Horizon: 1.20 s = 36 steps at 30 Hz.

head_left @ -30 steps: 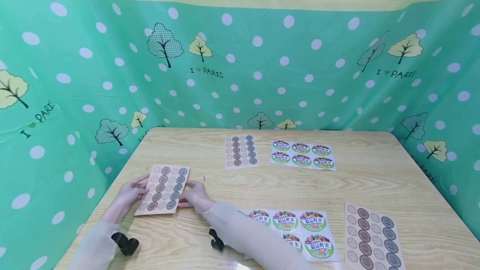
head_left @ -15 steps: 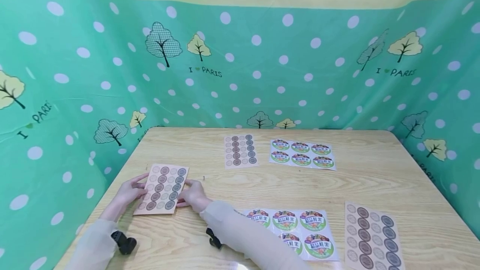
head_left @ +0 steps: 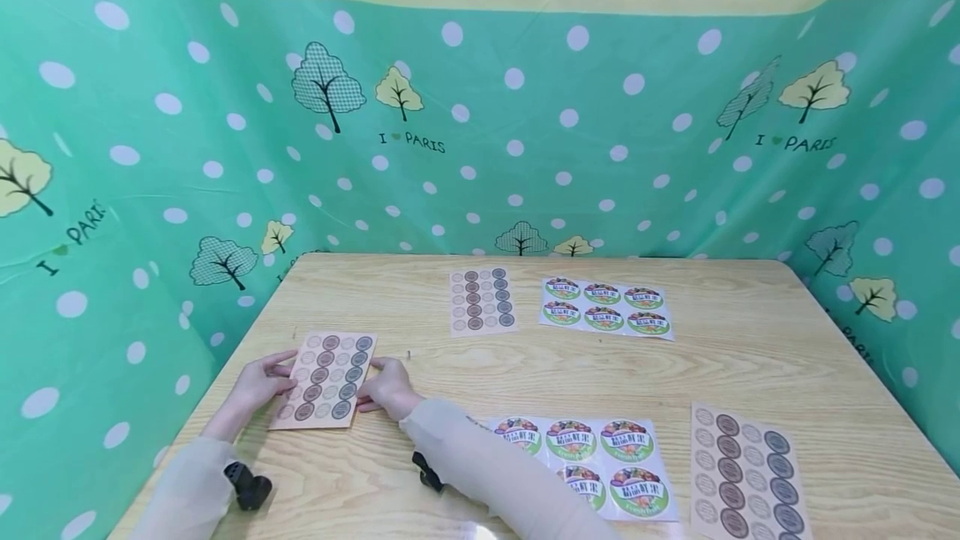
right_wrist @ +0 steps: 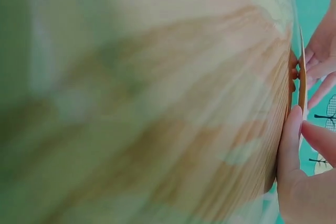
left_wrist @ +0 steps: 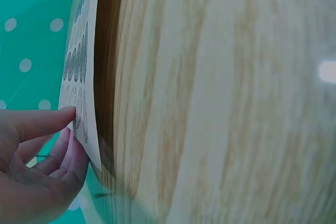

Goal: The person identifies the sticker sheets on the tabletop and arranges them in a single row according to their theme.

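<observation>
A sticker sheet point(head_left: 327, 380) with rows of pale, brown and dark round stickers is held at the table's left side, just above the wood. My left hand point(head_left: 258, 382) pinches its left edge; in the left wrist view the thumb lies on the printed face and the fingers point(left_wrist: 68, 163) are behind it. On the opposite edge, my right hand point(head_left: 390, 388) pinches the sheet between thumb and fingers. Seen nearly edge-on in the right wrist view, the sheet point(right_wrist: 302, 77) has a gap between it and the tabletop.
Two fruit-label sticker sheets lie flat, one at the back point(head_left: 604, 308) and one at the front point(head_left: 637, 467), partly under my right sleeve. Similar round-sticker sheets lie at the back point(head_left: 483, 301) and front right point(head_left: 750, 473). A polka-dot curtain point(head_left: 480, 148) surrounds the wooden table point(head_left: 555, 373).
The held sheet has tilted slightly, its top edge a little lower in view than half a second ago. Both hands keep their grip and have barely moved.
</observation>
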Tool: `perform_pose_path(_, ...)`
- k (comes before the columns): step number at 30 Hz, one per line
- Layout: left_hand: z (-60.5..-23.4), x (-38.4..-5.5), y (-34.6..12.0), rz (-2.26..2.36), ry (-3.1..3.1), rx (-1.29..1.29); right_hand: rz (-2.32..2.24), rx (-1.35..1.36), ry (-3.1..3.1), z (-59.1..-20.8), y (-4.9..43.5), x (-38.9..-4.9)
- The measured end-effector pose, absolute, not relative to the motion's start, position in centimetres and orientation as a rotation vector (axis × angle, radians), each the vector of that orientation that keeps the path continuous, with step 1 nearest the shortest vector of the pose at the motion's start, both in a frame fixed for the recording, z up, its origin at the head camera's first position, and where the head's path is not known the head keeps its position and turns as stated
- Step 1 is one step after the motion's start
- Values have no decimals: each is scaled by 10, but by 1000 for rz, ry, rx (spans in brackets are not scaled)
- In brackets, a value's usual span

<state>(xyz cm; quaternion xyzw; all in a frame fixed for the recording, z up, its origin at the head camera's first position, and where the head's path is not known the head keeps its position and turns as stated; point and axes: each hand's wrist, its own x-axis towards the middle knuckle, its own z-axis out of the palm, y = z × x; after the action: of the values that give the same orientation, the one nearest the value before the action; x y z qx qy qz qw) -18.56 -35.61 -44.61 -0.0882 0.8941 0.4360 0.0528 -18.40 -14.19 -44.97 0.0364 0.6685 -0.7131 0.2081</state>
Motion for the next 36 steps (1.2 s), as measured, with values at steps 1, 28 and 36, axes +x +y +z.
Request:
perform_pose_path(1,-446,-186,-356,1310,2730,-277,-1974,88,1871,-449,-142,-184)
perform_pose_path(28,-446,-184,-345,1154,2990,-252,-1660,-188,1921,-434,-114,-200)
perform_pose_path(36,-443,-188,-329,1231,3000,-298,-1615,-292,1948,-430,-96,-211)
